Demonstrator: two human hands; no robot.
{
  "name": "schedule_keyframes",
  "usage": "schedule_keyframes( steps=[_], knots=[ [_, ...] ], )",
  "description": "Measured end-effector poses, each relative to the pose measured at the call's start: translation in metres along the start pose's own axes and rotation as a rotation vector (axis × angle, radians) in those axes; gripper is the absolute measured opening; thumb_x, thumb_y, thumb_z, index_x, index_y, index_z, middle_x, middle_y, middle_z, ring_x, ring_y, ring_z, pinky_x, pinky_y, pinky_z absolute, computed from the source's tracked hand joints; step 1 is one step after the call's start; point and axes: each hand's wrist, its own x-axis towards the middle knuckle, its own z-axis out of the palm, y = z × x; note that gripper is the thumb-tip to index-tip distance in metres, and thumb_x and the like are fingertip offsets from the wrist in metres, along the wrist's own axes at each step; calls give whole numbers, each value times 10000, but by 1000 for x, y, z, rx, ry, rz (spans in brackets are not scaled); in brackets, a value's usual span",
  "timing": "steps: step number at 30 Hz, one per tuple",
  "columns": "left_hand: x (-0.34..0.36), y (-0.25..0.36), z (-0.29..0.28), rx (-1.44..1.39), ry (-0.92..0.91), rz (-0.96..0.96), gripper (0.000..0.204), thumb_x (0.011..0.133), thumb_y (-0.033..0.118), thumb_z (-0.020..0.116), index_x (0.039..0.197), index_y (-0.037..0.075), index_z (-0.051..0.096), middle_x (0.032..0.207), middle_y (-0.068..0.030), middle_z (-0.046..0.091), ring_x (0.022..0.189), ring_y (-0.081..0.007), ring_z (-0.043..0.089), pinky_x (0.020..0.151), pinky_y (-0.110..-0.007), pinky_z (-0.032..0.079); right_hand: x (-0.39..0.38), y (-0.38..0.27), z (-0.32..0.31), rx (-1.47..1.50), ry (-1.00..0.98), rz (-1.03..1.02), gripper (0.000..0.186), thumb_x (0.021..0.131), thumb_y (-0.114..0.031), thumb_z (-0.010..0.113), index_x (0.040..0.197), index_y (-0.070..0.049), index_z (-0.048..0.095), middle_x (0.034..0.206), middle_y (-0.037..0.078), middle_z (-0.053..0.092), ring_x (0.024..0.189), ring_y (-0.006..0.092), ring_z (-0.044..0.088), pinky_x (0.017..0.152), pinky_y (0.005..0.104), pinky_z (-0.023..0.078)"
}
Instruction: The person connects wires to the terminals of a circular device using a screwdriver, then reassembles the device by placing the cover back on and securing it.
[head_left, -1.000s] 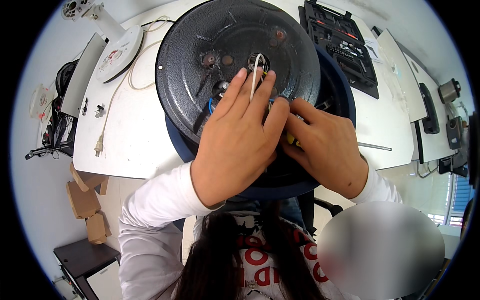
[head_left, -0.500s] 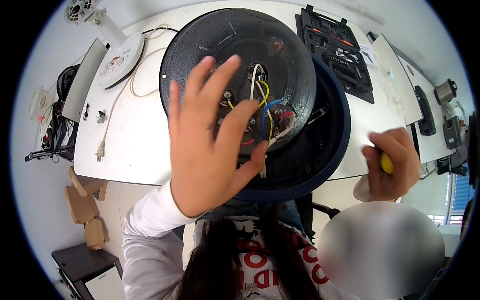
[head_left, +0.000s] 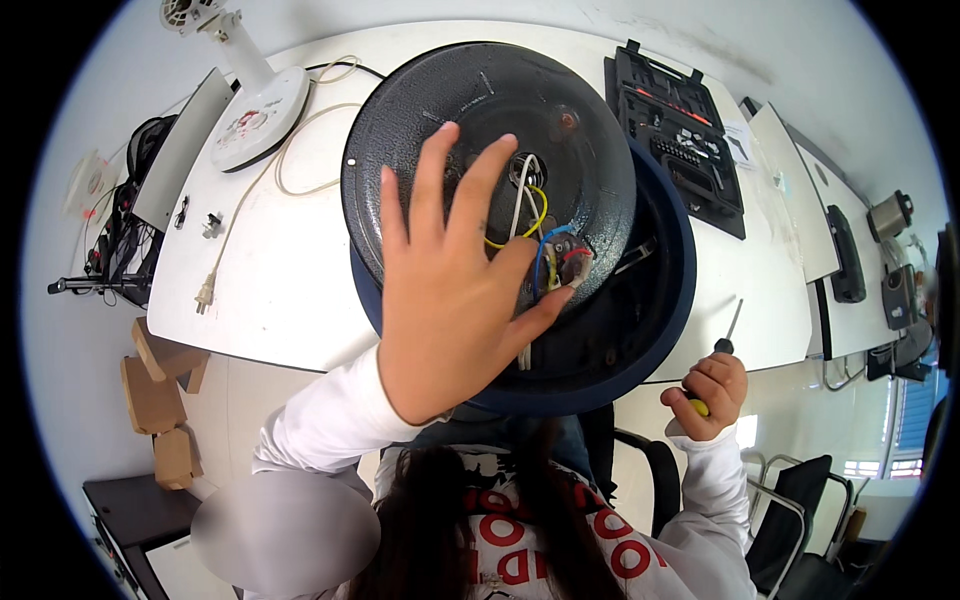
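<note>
My left hand (head_left: pixel 450 290) is spread over a round black metal plate (head_left: pixel 420 90), fingers apart, its thumb beside the wiring. I cannot tell whether the fingertips touch. Part of the wiring is behind the hand; a white wire (head_left: pixel 520 200), a yellow wire (head_left: pixel 543 205), a blue wire (head_left: pixel 553 232) and a red wire (head_left: pixel 577 254) show near the plate's central hole. Under the plate lies a larger dark blue round shell (head_left: pixel 683 290), tilted toward my lap. Off to the right, my right hand (head_left: pixel 714 395) is closed round a screwdriver (head_left: pixel 731 335) with a black and yellow handle, its shaft pointing up.
An open black tool case (head_left: pixel 690 150) lies at the back right of the white table (head_left: pixel 270 300). A white fan stand (head_left: pixel 260 110) occupies the back left, its cord ending in a plug (head_left: pixel 205 295). Cardboard boxes (head_left: pixel 155 395) are on the floor at left.
My right hand has swung down and left, bringing the screwdriver shaft into sight. The left hand has shifted slightly right over the plate, and the whole view has moved a little.
</note>
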Motion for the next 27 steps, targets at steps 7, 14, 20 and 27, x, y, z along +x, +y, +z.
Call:
schedule_keyframes(
  steps=[7, 14, 20, 27],
  knots=[
    [0, 8, 5, 1, -34, -2, 218, 611, 172, 819, 692, 53, 656, 1446, -173, 408, 1362, -481, 282, 999, -699, 268, -13, -6, 8, 81, -36, 59, 324, 645, -87, 815, 879, -205, 625, 831, 41, 560, 750, 220, 555, 634, 345, 495],
    [-6, 7, -3, -148, 1, -49, 151, 622, 79, 785, 711, 63, 664, 1458, -193, 389, 1374, -502, 252, 1071, -601, 252, -22, -16, 23, 113, -123, 225, 367, 596, -82, 813, 902, -120, 616, 883, 45, 587, 848, 241, 559, 826, 441, 470],
    [-20, 4, -11, -250, 28, -91, 185, 634, 66, 758, 792, 63, 662, 1424, -207, 397, 1343, -517, 266, 1026, -694, 218, -32, -23, 33, 115, -176, 371, 448, 575, -84, 819, 955, -101, 582, 961, 79, 563, 955, 285, 541, 928, 507, 403],
    [-34, 10, -18, -317, 25, -197, 131, 651, 26, 685, 764, 56, 625, 1420, -212, 428, 1398, -474, 251, 1107, -566, 207, -40, -29, 38, 213, -278, 653, 568, 588, -52, 813, 1069, -40, 512, 1159, 179, 483, 1099, 422, 455, 959, 532, 369]
  ],
)
